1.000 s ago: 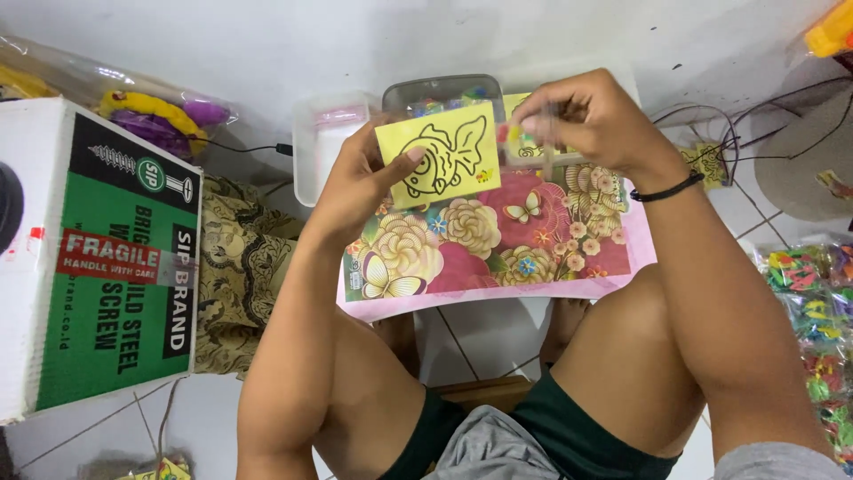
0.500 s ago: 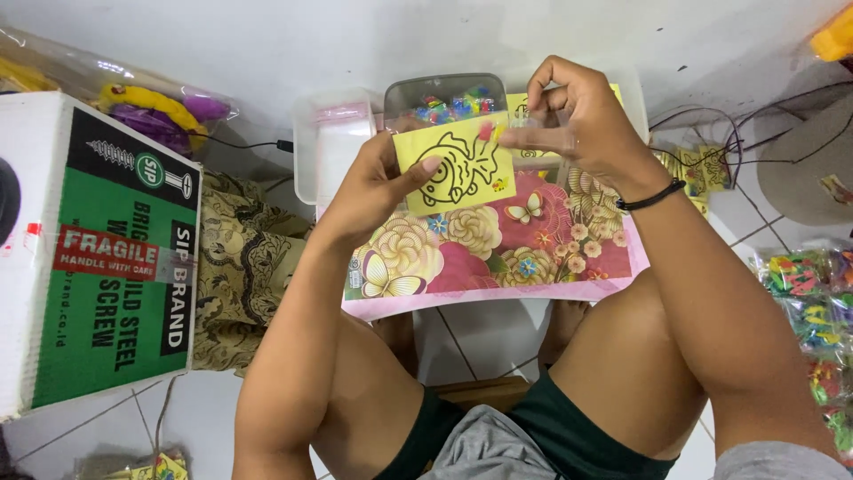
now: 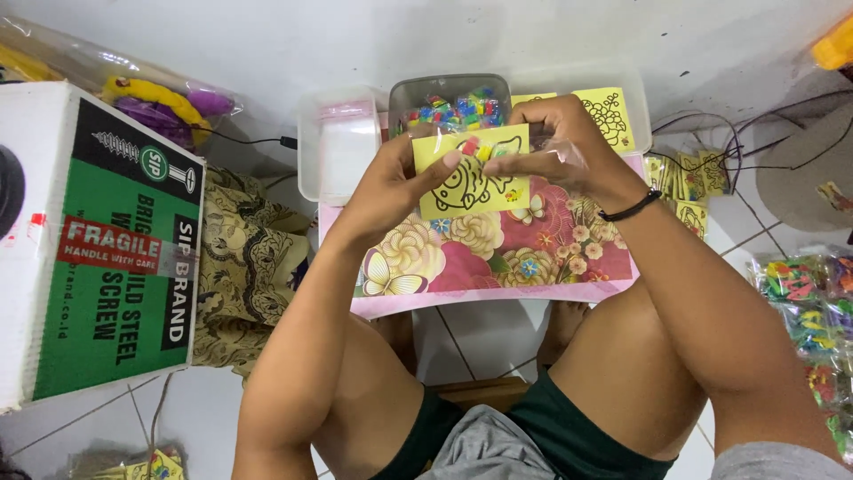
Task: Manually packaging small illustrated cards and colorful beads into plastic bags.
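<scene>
Both hands hold a yellow card (image 3: 471, 182) with a black line drawing, above a small table covered in a pink flowered cloth (image 3: 498, 258). My left hand (image 3: 391, 182) grips the card's left edge. My right hand (image 3: 560, 147) pinches small coloured pieces (image 3: 477, 148) and a clear plastic bag (image 3: 576, 160) against the card's top. Behind the card stands a grey tub (image 3: 449, 93) of small coloured pieces.
A clear plastic tray (image 3: 336, 151) sits left of the tub, another tray with yellow cards (image 3: 604, 107) to the right. A green and white cardboard box (image 3: 98, 240) stands at left. Packets of coloured items (image 3: 809, 302) lie on the floor at right, near cables (image 3: 737, 151).
The card has swung from tilted to level and moved toward the tub. My right hand has come down onto its top edge with the coloured pieces.
</scene>
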